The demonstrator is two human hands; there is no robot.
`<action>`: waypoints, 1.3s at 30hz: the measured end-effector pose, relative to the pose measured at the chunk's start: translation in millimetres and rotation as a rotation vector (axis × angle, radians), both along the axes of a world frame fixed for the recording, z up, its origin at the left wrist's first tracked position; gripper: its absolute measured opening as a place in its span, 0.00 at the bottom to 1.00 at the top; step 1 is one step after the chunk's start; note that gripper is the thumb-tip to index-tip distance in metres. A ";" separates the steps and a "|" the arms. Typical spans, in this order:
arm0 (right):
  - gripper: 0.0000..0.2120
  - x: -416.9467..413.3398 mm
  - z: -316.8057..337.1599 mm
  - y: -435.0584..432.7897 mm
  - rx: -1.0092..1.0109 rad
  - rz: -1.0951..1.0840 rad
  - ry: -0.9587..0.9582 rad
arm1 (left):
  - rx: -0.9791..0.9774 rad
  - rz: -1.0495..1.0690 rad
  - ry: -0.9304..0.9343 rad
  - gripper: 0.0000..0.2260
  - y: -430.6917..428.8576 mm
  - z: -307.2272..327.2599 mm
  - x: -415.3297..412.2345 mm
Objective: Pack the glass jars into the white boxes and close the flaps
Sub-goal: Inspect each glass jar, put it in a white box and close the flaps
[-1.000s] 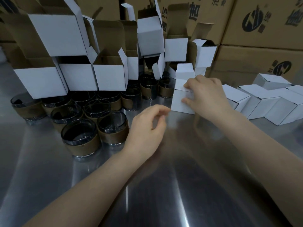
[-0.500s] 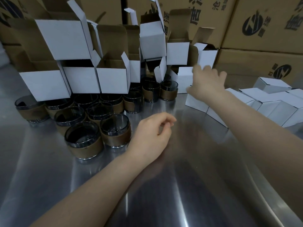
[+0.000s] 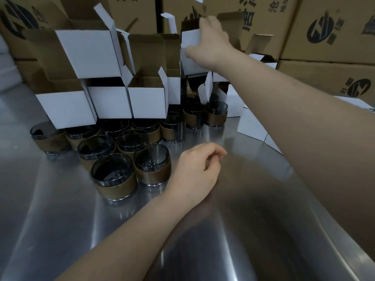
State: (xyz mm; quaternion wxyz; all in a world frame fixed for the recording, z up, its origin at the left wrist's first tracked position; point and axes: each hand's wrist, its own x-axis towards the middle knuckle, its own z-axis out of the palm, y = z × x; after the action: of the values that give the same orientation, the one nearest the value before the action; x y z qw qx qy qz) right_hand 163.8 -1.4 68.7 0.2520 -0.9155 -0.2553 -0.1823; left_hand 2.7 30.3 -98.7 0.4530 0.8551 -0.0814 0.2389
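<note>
Right hand (image 3: 211, 43): fingers clamped on open white cardboard box (image 3: 188, 40) atop far-edge stack | left hand (image 3: 194, 171): fingers loosely curled, empty, beside brown-banded glass jars (image 3: 113, 177) on metal desk (image 3: 223, 240) | closed white boxes (image 3: 251, 126) at right edge; many jars unpacked

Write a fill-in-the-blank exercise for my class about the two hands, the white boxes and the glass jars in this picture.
1. The right hand grips a white box whose top flaps are ____.
2. The left hand, beside the glass jars, holds ____.
3. Each jar wears a band coloured ____.
Missing words: open; nothing; brown.
</note>
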 end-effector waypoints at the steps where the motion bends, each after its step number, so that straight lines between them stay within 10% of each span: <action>1: 0.31 0.9 -1.8 -2.9 0.047 -0.003 -0.018 | 0.000 0.001 0.000 0.10 0.1 0.2 0.0; 17: 0.14 -55.4 -58.8 -92.1 1.121 0.020 0.110 | -0.157 0.114 -0.210 0.22 -5.7 8.0 -5.6; 39: 0.08 -85.9 -108.3 -96.7 0.779 0.308 0.161 | -0.069 0.078 -0.141 0.19 -7.6 7.0 -5.6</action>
State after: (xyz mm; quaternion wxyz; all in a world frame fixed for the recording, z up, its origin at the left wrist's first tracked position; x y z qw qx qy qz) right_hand 77.9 -98.1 -39.6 0.6225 -0.7142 -0.2809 -0.1532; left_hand -2.9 22.7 -91.7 0.4657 0.8225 -0.0712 0.3188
